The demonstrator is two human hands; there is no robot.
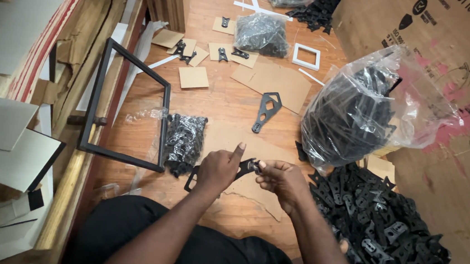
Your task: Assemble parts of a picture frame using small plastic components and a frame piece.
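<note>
— What is the person doing right now?

— Both hands meet over the wooden floor (220, 100), just in front of the knees. The left hand (218, 170) grips a flat black bracket (193, 178), whose lower end sticks out below the fist. The right hand (281, 180) pinches a small black piece (252, 164) against the bracket's upper end. I judge this as the joining step, one part being fitted onto the other.

— What does the next move call for?

— Probably a steady left grip while the right fingers press or turn the small piece home; the contact point is tiny and partly hidden by the thumbs.

— How many of each thing?

— One bracket in hand, and one more lone bracket (266, 111) lying on the floor farther out. A heap of black parts (384, 227) sits at the right, too many to count. I see four clear bags of black parts: a large bag (359, 111) by the heap, a small bag (184, 139) beside the left hand, a middle bag (262, 33) farther off and one at the top edge. One black frame (130, 112) leans at the left, and one small white frame (306, 56) lies beyond.
</note>
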